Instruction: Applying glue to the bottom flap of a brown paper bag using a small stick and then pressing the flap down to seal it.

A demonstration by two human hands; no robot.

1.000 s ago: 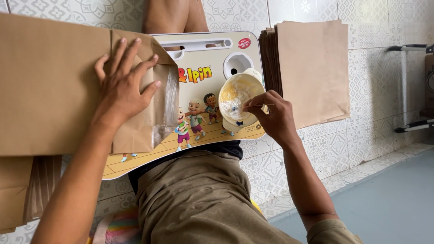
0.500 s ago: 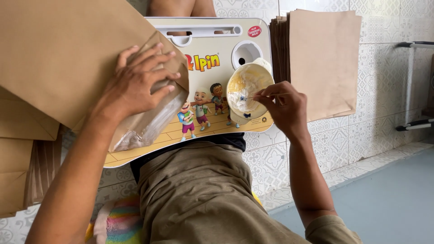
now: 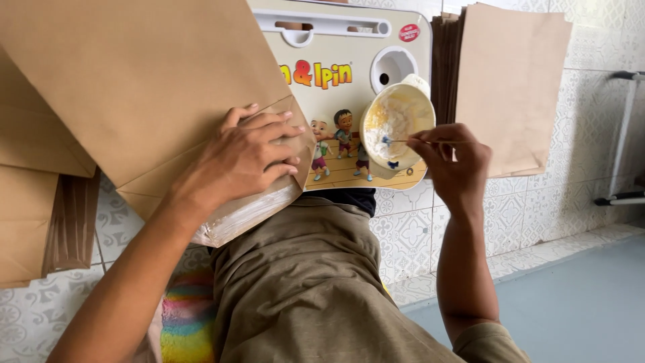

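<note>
My left hand [image 3: 252,151] lies flat on the folded bottom corner of a large brown paper bag [image 3: 141,87], pressing its flap down on a cartoon-printed lap tray [image 3: 349,74]. A glue-smeared clear strip [image 3: 242,215] shows under the flap's edge. My right hand [image 3: 453,158] pinches a thin stick [image 3: 403,140] whose tip rests in a small bowl of white paste [image 3: 396,117] on the tray's right side.
A stack of brown paper bags [image 3: 510,87] lies on the tiled floor to the right of the tray. More brown bags [image 3: 40,208] lie at the left. My khaki-clad leg [image 3: 302,282] extends below the tray. A metal frame [image 3: 625,134] stands at far right.
My left hand has folded the bag's flap down and flattened it, and the bag now covers more of the tray. The right hand still holds the stick at the bowl.
</note>
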